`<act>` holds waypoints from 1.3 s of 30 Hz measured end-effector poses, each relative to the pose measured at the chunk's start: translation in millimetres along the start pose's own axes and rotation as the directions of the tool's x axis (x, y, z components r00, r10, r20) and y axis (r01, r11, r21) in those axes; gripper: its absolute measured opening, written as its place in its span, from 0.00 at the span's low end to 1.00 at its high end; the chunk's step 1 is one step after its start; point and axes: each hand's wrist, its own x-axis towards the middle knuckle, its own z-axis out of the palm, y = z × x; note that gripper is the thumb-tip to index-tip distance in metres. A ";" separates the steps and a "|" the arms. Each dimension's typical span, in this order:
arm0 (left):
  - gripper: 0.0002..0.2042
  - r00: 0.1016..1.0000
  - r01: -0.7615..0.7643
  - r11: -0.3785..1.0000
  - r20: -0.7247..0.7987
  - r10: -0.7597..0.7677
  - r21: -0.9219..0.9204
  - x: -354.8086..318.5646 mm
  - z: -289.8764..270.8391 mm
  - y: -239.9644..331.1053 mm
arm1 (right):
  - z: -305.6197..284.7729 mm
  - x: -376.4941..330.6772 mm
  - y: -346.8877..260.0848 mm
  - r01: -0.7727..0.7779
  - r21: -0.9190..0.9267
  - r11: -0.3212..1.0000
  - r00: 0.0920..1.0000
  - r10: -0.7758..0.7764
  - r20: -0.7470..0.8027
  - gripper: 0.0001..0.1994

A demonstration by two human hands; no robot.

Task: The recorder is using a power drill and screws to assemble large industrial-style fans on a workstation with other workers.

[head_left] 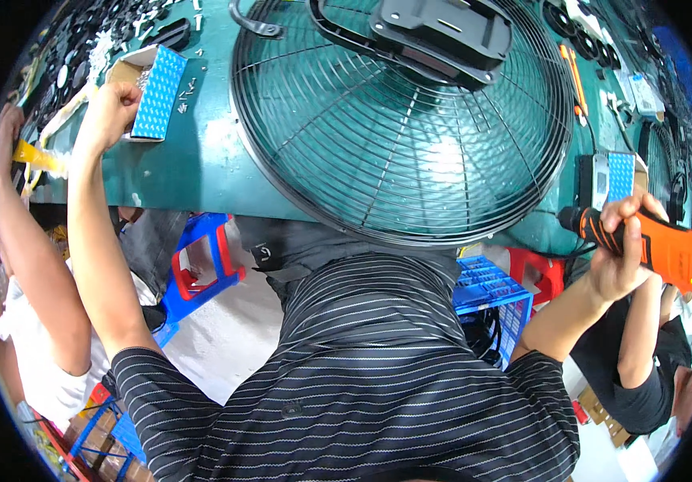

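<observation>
- Bench (185,173): green top, running across the upper part of the view; it carries everything listed below except the tool.
- Wire fan guard (402,120): round, black, lying flat on the bench, its near rim overhanging the bench edge just above the person's striped shirt. It is the largest item on the bench.
- Black plastic housing (442,36): sits on the far part of the guard, by the hub.
- Orange power screwdriver (651,241): off the bench, held in the air at the right bench edge, black nose pointing left toward the guard rim.
- Right hand (623,249): clenched around the grip of the screwdriver, fingers wrapped over the top.
- Small cardboard box (149,88): open, with a blue-patterned flap, on the bench well left of the guard; pale small parts inside, kind not discernible.
- Left hand (109,112): arm stretched up to the box, fingers curled at its near left corner and touching it; whether anything is pinched in the fingers, I cannot tell.
- Loose screws (185,92): scattered on the bench just right of the box.
- Another person's arm (28,241) reaches the bench at far left.
</observation>
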 end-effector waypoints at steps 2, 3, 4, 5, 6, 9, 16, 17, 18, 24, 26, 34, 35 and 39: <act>0.07 0.999 0.012 0.999 -0.051 -0.014 -0.043 -6.1 -0.9 2.8 | -7.9 0.6 -6.7 -0.007 -0.011 1.000 0.997 0.008 0.081 0.20; 0.07 0.997 -0.004 0.998 -0.074 -0.001 -0.069 -9.6 0.3 4.4 | -11.6 2.3 -12.0 -0.015 0.024 1.000 0.997 0.013 0.079 0.21; 0.07 0.995 -0.022 0.994 -0.099 0.011 -0.109 -13.0 0.1 5.7 | -14.5 3.3 -18.8 -0.033 0.008 0.999 0.999 0.033 0.023 0.20; 0.08 0.981 -0.074 0.997 -0.177 0.079 0.031 -16.0 1.1 7.1 | -16.7 6.2 -26.9 -0.073 0.019 0.997 0.997 0.072 0.041 0.19; 0.08 0.960 -0.120 0.981 -0.234 0.154 0.156 -18.5 1.3 8.2 | -16.9 9.7 -33.5 -0.033 0.008 0.999 0.998 0.032 0.058 0.19; 0.10 0.923 -0.055 0.998 -0.382 0.052 0.004 -26.8 -1.7 14.1 | -7.6 15.8 -58.6 0.005 0.156 0.988 0.989 -0.027 0.142 0.21; 0.06 0.866 -0.256 0.569 -0.447 -0.224 -0.782 -113.8 15.8 109.5 | 71.3 16.2 -83.3 -0.033 0.624 0.780 0.983 -0.088 0.162 0.26; 0.05 0.901 -0.306 0.426 -0.403 -0.158 -0.851 -130.6 33.0 134.1 | 83.9 16.3 -82.5 -0.083 0.638 0.766 0.961 -0.109 0.255 0.25; 0.04 0.925 -0.337 0.265 -0.370 -0.089 -0.904 -145.7 50.3 156.3 | 95.7 16.3 -81.0 -0.137 0.678 0.722 0.936 -0.129 0.327 0.25; 0.05 0.976 0.063 -0.450 -0.040 0.216 -0.891 -190.7 119.7 223.2 | 156.9 -6.2 -70.8 -0.027 0.745 0.667 0.970 -0.163 0.181 0.22; 0.03 0.950 0.207 -0.674 -0.020 0.312 -0.709 -195.0 133.1 230.9 | 169.2 -11.0 -67.8 -0.017 0.766 0.642 0.972 -0.168 0.162 0.21; 0.08 0.899 0.397 -0.776 0.037 0.437 -0.490 -203.4 154.5 238.3 | 192.0 -23.9 -64.2 -0.078 0.777 0.625 0.946 -0.200 0.256 0.20; 0.08 0.889 0.425 -0.770 0.061 0.453 -0.477 -202.7 154.3 238.8 | 192.7 -25.0 -64.0 -0.067 0.768 0.636 0.946 -0.204 0.252 0.19; 0.08 0.883 0.431 -0.786 0.026 0.470 -0.443 -200.5 150.2 241.5 | 191.5 -27.0 -62.1 -0.055 0.746 0.664 0.938 -0.222 0.267 0.19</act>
